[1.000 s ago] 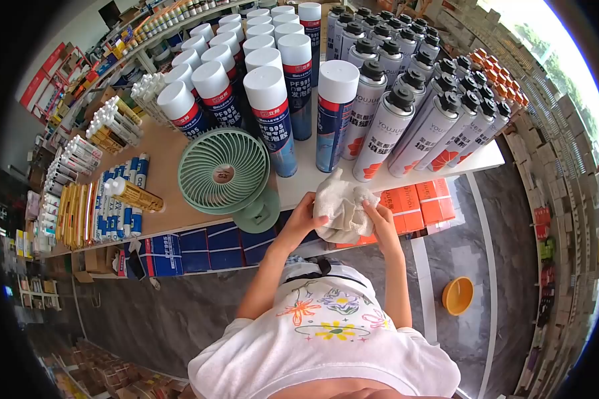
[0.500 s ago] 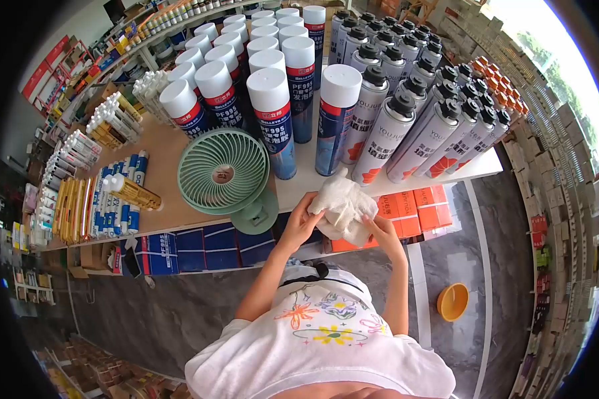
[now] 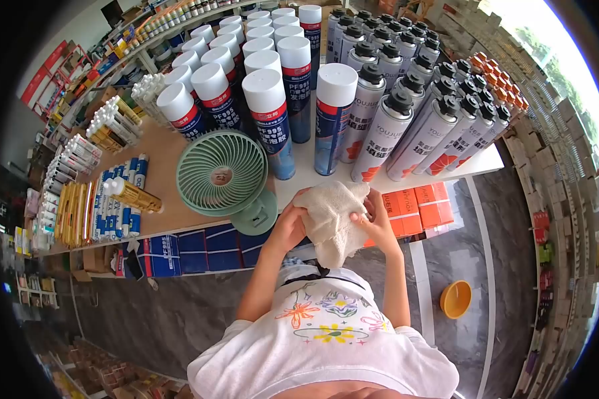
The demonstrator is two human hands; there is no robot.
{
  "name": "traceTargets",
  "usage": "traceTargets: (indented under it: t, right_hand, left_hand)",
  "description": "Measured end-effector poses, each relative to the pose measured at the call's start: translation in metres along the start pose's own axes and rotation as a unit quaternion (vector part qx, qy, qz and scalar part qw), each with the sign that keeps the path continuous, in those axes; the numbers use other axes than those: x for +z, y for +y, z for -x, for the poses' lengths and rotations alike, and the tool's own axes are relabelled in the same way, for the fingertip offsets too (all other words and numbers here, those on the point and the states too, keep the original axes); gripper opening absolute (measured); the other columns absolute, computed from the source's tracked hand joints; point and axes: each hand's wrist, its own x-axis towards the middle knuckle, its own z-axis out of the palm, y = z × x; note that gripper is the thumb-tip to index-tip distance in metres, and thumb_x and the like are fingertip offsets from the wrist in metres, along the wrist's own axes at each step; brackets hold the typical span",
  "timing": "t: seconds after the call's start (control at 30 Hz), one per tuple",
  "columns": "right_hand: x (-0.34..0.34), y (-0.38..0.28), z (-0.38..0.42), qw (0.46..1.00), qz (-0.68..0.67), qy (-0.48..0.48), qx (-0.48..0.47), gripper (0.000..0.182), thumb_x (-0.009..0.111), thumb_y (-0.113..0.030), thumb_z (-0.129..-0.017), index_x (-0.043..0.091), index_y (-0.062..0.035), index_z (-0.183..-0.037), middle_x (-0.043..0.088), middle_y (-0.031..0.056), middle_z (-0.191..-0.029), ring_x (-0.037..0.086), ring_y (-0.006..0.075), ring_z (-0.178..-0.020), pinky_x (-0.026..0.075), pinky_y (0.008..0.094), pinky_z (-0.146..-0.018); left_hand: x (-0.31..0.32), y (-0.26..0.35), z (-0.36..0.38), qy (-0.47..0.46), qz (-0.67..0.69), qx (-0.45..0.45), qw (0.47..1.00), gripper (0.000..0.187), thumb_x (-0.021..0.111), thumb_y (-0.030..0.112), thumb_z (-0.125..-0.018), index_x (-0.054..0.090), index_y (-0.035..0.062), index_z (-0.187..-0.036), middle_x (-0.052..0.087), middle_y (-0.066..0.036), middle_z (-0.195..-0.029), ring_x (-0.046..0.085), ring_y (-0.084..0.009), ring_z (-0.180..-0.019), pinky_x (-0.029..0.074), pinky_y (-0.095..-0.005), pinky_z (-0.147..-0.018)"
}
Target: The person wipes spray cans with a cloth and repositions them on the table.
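Note:
A cream-coloured cloth hangs between my two hands, in front of the table edge. My left hand grips its left side, with the fingers partly behind the fabric. On the opposite side my right hand pinches it, thumb on the front. Just beyond the cloth stands a blue spray can with a white cap, apart from the other blue cans. Grey-white cans with black tops stand in rows to its right. A green fan is left of my left hand.
Yellow and blue-white tubes lie and stand at the table's left. Under the tabletop are blue boxes and orange boxes. A yellow bowl sits on the dark floor, right of me. Shelves line both sides.
The bunched cloth has been opened out and now hangs lower, its end dropping toward my waist. Both hands have shifted slightly, still holding it.

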Motion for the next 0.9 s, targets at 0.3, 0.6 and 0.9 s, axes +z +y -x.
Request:
traceTargets:
  t: [0.3,0.6,0.9]
  right_hand:
    - [0.009,0.036,-0.005,0.996,-0.036,-0.025,0.080,0.058,0.074,-0.027,-0.092,0.047,-0.0018,-0.137,0.061,0.0079,-0.112,0.057,0.0132,-0.107,0.046,0.0279,-0.090]
    - [0.062,0.035,0.016,0.860,-0.438,0.051,0.256,0.068,0.042,-0.059,-0.099,0.037,-0.0060,-0.142,0.048,0.0176,-0.139,0.047,0.0330,-0.131,0.045,0.0540,-0.104]
    - [0.049,0.022,0.000,0.851,-0.499,0.053,0.158,0.064,0.032,-0.056,-0.102,0.041,-0.0118,-0.147,0.050,0.0081,-0.146,0.048,0.0266,-0.135,0.037,0.0433,-0.112]
  left_hand:
    - [0.014,-0.001,-0.006,0.151,-0.172,0.006,0.973,0.045,0.072,0.023,-0.090,0.051,0.0055,-0.127,0.060,-0.009,-0.120,0.059,-0.0164,-0.111,0.047,-0.0305,-0.095]
    - [0.049,0.001,0.003,0.196,-0.390,0.288,0.853,0.040,0.076,0.013,-0.086,0.050,-0.0009,-0.113,0.063,-0.010,-0.103,0.062,-0.0129,-0.093,0.051,-0.0283,-0.082]
    - [0.043,-0.011,0.013,0.138,-0.413,0.172,0.883,0.055,0.076,0.020,-0.083,0.044,0.0017,-0.125,0.062,-0.010,-0.108,0.057,-0.0152,-0.104,0.048,-0.0293,-0.087]
